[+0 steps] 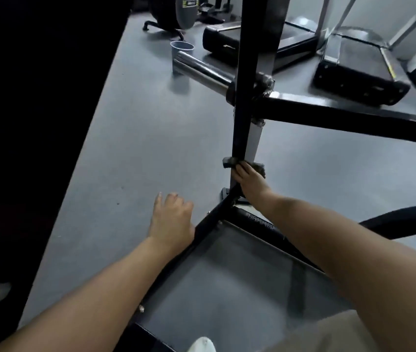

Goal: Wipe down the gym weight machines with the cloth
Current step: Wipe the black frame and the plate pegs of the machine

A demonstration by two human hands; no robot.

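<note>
A black upright post (249, 105) of a weight machine rises from a black floor frame (202, 232). My right hand (249, 182) grips a dark grey cloth (229, 162) wrapped round the low part of that post, just above its foot. My left hand (172, 218) hangs over the grey floor beside the floor frame, fingers loosely curled, holding nothing. A chrome plate peg (202, 69) sticks out to the left from the post higher up, and a black crossbar (341, 116) runs off to the right.
A blue cup (180, 50) stands on the floor behind the chrome peg. Two treadmills (356, 64) lie at the back right and an exercise bike base (174, 19) at the back. A dark wall fills the left side. My white shoe (202, 345) shows at the bottom.
</note>
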